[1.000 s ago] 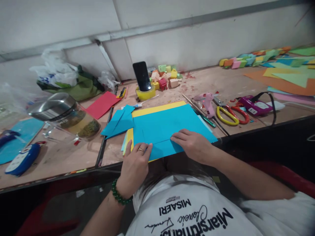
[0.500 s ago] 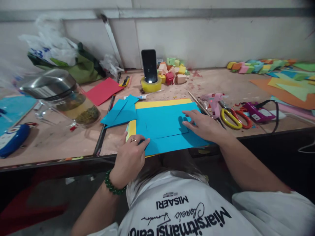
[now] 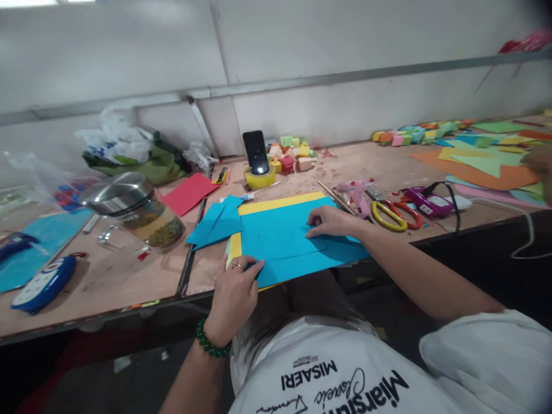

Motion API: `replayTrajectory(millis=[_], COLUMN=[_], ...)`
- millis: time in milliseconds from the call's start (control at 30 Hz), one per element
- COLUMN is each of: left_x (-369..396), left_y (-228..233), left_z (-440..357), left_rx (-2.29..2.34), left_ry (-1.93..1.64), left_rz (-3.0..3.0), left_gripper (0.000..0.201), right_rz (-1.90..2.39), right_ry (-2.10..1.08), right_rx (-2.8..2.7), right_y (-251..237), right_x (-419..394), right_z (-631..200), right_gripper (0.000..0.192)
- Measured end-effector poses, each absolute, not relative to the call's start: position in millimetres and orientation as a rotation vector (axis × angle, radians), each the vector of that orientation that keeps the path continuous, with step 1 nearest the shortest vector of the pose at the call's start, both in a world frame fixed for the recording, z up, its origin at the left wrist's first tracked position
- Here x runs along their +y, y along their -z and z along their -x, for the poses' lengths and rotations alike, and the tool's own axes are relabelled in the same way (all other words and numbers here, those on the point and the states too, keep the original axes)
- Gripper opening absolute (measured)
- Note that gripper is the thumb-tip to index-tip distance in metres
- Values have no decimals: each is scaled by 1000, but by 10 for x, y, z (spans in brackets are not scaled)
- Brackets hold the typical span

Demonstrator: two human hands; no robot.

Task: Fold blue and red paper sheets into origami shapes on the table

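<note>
A blue sheet of paper (image 3: 284, 230) with cut or drawn lines lies on top of a yellow sheet (image 3: 280, 202) at the table's front edge. At its near left corner, my left hand (image 3: 236, 287) is closed on the paper's edge, with a ring and a green bead bracelet showing. Over the right part of the sheet, my right hand (image 3: 330, 222) has its fingers bent and drawn together, touching the paper. Whatever may be between those fingertips is hidden. Folded blue paper pieces (image 3: 215, 221) rest beside the sheet on the left.
To the left stand a glass jug with a metal lid (image 3: 138, 210) and a blue-and-white object (image 3: 45, 284). Behind is a phone (image 3: 256, 152) in a yellow tape roll (image 3: 260, 178). On the right lie a pink glue gun (image 3: 356, 192), scissors (image 3: 388, 215) and coloured paper (image 3: 478, 169).
My right hand's spread fingers have drawn together, and the hand has shifted slightly left over the sheet. My left hand keeps its place on the corner. The camera view has tilted up.
</note>
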State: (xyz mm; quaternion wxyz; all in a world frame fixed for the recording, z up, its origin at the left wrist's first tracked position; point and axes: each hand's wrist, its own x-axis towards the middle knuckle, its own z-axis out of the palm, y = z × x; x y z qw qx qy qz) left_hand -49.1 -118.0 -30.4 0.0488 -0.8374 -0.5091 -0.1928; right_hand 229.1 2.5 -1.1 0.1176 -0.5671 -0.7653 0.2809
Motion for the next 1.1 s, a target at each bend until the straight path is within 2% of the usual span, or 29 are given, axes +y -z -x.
replayTrajectory(millis=[67, 167, 300, 433, 500, 667, 800, 967, 1033, 1100], left_x=[-1182, -1176, -1134, -1068, -1040, -1022, -1047, -1094, -1095, -1077], left_y=[310, 315, 299, 263, 239, 172, 131, 78, 95, 145], left_z=[502, 525, 531, 494, 473, 412, 348, 261, 222, 190], left_rx=[-1552, -1556, -1631, -1809, -1911, -2039, -1802, -1173, -1045, -1041], left_ry=[595, 647, 1025, 1568, 1724, 1864, 1880, 1357, 1204, 1090], left_rz=[2557, 2575, 2563, 2420, 2413, 2390, 2312, 2221, 2282, 2364], left_gripper=[42, 42, 38, 74, 82, 63, 73, 28, 29, 27], right_rz=[1563, 1386, 1208, 1078, 1007, 922, 914, 804, 751, 702], right_ry=[-894, -1109, -1428, -1525, -1558, -1496, -1190, -155, 179, 324], right_rx=[-2209, -1996, -1634, -1553, -1575, -1650, -1847, -2225, -2343, -2440], right_y=[-11, -55, -157, -236, -249, -249, -296, -383, -327, -190], right_x=[34, 11, -93, -223, -283, -373, -414, -522, -559, -585], right_z=[-2289, -2309, -2339, -2323, -2306, -2310, -2352, -2346, -2326, -2311], right_gripper=[26, 31, 43, 53, 53, 46, 38, 28, 14, 16])
